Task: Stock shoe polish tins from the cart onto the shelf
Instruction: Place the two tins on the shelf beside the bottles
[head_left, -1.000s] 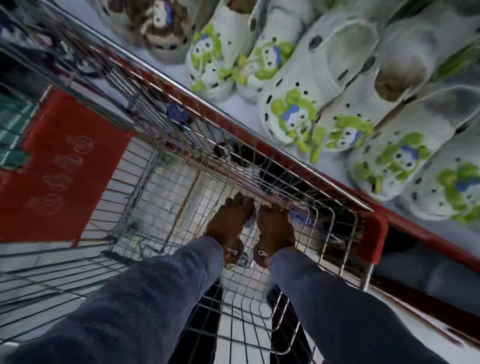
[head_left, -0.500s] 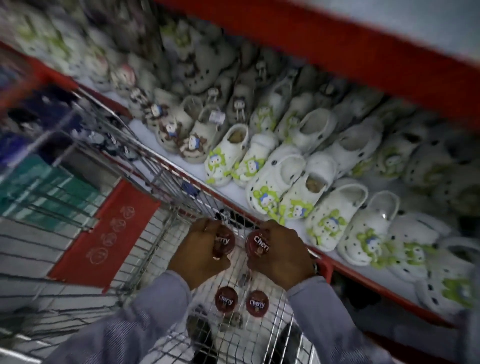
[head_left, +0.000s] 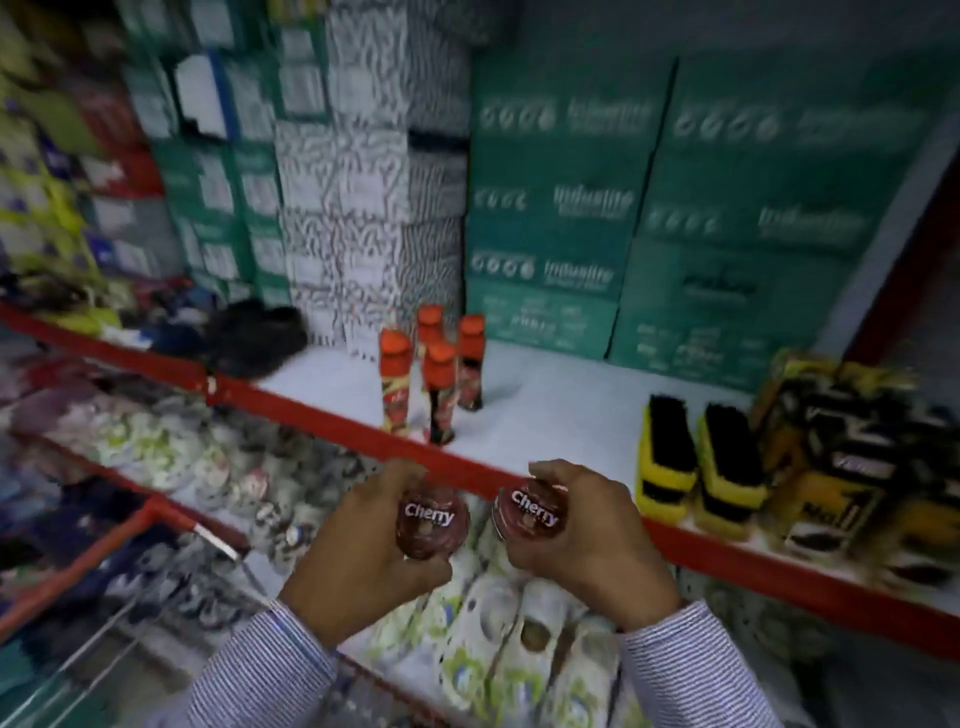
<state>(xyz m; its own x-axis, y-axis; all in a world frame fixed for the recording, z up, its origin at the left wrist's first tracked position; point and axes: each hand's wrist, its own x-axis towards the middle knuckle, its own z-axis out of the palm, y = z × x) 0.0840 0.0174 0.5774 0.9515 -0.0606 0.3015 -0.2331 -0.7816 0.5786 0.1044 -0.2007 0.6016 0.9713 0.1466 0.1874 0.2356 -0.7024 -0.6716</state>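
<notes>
My left hand grips a round dark-red shoe polish tin with "Cherry" in white on its lid. My right hand grips a second such tin. Both tins are held side by side, lids toward me, just below and in front of the red front edge of the white shelf. The wire cart shows only as blurred bars at the lower left.
On the shelf stand several orange-capped polish bottles, two yellow shoe brushes and yellow-black packs at the right. Green boxes and patterned boxes are stacked behind. White clogs fill the shelf below.
Both hands have lifted out of the cart, each with a tin, and risen to the upper shelf's edge. The view has swung up from the clog shelf to the shelf with bottles and brushes.
</notes>
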